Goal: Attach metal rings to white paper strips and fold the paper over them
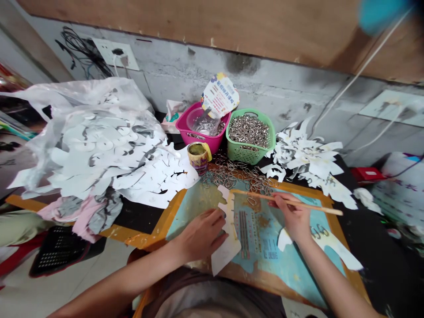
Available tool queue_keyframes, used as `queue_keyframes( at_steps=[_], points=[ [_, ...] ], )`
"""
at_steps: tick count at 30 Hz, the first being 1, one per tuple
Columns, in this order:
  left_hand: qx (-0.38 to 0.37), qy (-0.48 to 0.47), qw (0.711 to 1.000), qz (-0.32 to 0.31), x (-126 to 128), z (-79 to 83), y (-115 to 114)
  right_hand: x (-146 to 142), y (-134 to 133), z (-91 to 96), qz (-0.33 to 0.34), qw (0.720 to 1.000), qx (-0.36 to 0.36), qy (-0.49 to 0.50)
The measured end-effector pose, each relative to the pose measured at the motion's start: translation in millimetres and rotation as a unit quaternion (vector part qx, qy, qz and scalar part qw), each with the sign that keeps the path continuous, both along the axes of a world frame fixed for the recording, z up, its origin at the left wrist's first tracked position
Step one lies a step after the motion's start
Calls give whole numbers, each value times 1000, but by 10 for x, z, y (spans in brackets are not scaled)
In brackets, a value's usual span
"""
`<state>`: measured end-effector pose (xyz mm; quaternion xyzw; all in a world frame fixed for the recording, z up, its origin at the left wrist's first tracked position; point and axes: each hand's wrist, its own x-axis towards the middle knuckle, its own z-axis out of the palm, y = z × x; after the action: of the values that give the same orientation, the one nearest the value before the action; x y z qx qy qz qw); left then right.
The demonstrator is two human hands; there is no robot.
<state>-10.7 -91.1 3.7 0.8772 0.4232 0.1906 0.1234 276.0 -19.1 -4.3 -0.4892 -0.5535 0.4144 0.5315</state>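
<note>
A white cut-out piece [228,251] with a notched edge lies on the mat in front of me. My left hand [203,232] rests over its left edge, fingers lying on it and thumb apart. In my right hand [294,215] is a thin wooden stick [318,207], pinched between the fingers. Its far tip is at the upper part of the piece, where yellowish marks show. Under my right wrist lies another white cut-out [334,247] with metal rings [319,230] on it. Loose metal rings [228,176] are heaped just beyond the piece.
A stained cup [198,158] stands by a pink basket [203,140] and a green basket [250,152] of metal rings. White cut-outs pile up at left [96,150] and right [308,154]. A pink and grey cloth [88,212] hangs at the table's left edge.
</note>
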Motion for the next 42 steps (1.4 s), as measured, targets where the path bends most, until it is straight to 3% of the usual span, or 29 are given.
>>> queue_keyframes(
  at_steps=[5,9,14,20,30,35,39,42],
  points=[
    [19,24,999,24,-67,-57,385,119,-58,-48,35,999,-16,-31],
    [8,62,998,18,-114,-135,547,206,-92,-50,10,999,-7,-48],
    [9,67,997,23,-109,-137,523,177,-96,7,38,997,-22,-60],
    [0,55,998,20,-109,-145,515,84,-62,81,27,998,-11,-48],
    [-13,59,998,23,-109,-151,514,241,-56,-21,46,999,1,3],
    [-9,49,998,24,-108,-159,515,220,-4,-8,69,995,-42,56],
    [-9,56,998,23,-110,-155,514,205,5,14,45,994,-48,87],
    [-10,64,998,23,-109,-151,513,203,-3,17,83,989,-80,91]
  ],
)
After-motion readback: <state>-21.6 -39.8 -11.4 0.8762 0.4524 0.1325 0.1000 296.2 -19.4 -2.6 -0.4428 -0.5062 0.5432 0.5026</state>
